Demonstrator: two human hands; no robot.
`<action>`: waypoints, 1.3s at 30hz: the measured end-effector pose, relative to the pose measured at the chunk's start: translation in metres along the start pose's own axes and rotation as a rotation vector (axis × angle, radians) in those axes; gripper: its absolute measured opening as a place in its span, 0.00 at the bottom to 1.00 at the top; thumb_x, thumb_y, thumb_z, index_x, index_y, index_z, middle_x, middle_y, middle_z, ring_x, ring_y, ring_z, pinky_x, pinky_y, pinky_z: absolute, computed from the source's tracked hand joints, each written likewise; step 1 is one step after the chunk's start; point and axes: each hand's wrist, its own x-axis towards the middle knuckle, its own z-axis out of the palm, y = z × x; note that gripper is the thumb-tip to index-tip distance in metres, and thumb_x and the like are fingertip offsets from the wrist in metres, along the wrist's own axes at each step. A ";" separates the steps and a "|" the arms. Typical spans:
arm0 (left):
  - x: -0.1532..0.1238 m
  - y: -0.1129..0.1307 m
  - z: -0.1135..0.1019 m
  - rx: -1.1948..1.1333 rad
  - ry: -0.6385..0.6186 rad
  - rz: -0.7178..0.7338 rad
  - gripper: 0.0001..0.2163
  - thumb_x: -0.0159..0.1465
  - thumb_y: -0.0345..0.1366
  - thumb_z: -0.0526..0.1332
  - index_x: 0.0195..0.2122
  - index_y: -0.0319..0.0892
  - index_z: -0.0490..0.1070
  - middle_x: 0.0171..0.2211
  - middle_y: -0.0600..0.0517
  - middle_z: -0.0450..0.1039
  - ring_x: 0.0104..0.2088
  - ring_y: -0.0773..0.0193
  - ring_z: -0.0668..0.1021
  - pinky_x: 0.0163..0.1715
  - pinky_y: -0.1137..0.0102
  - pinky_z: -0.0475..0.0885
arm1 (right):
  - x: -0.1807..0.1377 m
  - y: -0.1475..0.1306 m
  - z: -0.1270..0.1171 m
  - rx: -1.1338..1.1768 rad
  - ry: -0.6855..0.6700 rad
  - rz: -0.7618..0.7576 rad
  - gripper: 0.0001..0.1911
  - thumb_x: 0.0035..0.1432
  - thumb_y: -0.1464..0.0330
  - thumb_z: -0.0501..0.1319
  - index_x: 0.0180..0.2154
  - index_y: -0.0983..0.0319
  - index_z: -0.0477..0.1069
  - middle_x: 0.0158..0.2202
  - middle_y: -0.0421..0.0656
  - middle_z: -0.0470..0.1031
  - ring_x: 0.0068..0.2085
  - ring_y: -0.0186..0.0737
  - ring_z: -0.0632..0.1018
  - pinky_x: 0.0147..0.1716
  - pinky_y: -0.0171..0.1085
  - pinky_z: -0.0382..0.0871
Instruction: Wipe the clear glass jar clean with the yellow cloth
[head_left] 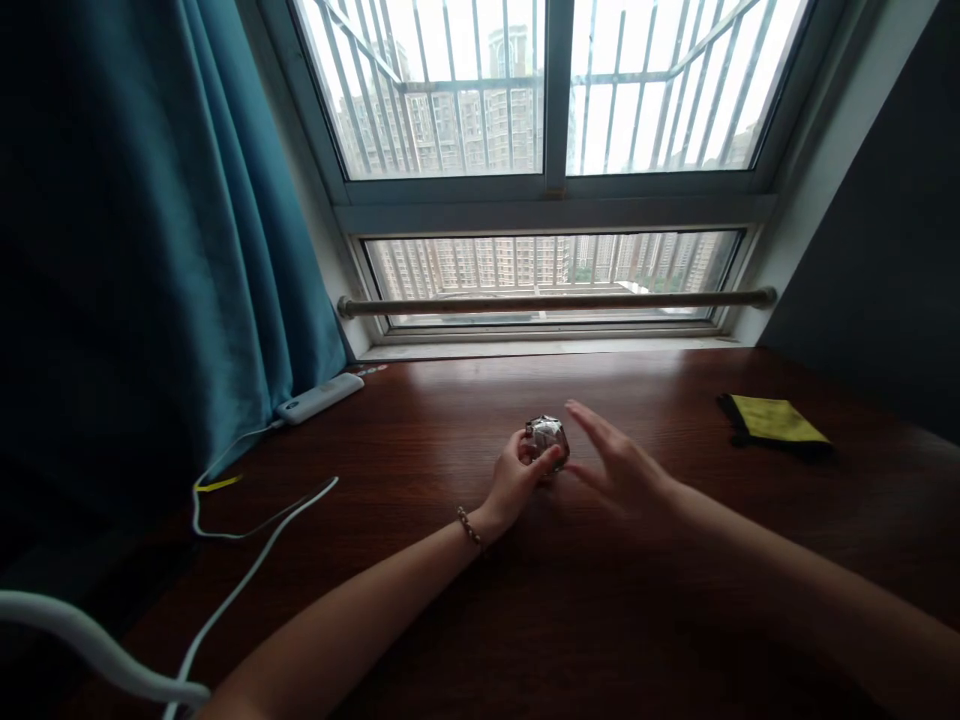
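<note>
My left hand [519,474] is closed around a small rounded object with a shiny, silvery top [547,434], and its thumb lies across the near side. The object's exact kind does not show. A beaded bracelet [469,526] circles my left wrist. Just to the right, my right hand [619,458] is open, its thumb and fingers apart on the side facing the object. Nothing is in it, and it looks slightly blurred. Both hands are above the middle of the dark reddish wooden surface [420,440].
A yellow cloth with dark edges [780,418] lies at the right. On the left are a white power strip [320,398], a white cable [259,560] and a small yellow strip [219,484]. A blue curtain [247,230] hangs there. Behind the surface, a rail [562,303] crosses the window.
</note>
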 end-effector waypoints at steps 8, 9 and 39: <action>-0.010 0.001 0.005 0.111 0.004 0.138 0.36 0.54 0.39 0.67 0.60 0.41 0.50 0.53 0.40 0.66 0.49 0.57 0.74 0.48 0.65 0.70 | 0.010 -0.050 0.047 0.198 0.210 0.129 0.53 0.42 0.82 0.63 0.64 0.59 0.37 0.64 0.56 0.40 0.62 0.60 0.51 0.57 0.55 0.57; -0.014 0.004 0.006 0.141 -0.019 0.155 0.37 0.54 0.39 0.66 0.61 0.42 0.47 0.55 0.39 0.65 0.48 0.57 0.75 0.48 0.64 0.70 | 0.010 -0.042 0.045 0.229 0.247 0.174 0.51 0.43 0.81 0.63 0.63 0.60 0.38 0.62 0.57 0.42 0.61 0.59 0.54 0.55 0.55 0.59; -0.030 0.014 0.008 0.735 -0.550 0.428 0.25 0.61 0.42 0.59 0.59 0.44 0.57 0.62 0.43 0.55 0.61 0.56 0.62 0.61 0.60 0.59 | -0.280 0.127 -0.127 -0.114 0.300 1.446 0.56 0.25 0.39 0.65 0.55 0.57 0.57 0.47 0.61 0.66 0.45 0.62 0.69 0.41 0.53 0.62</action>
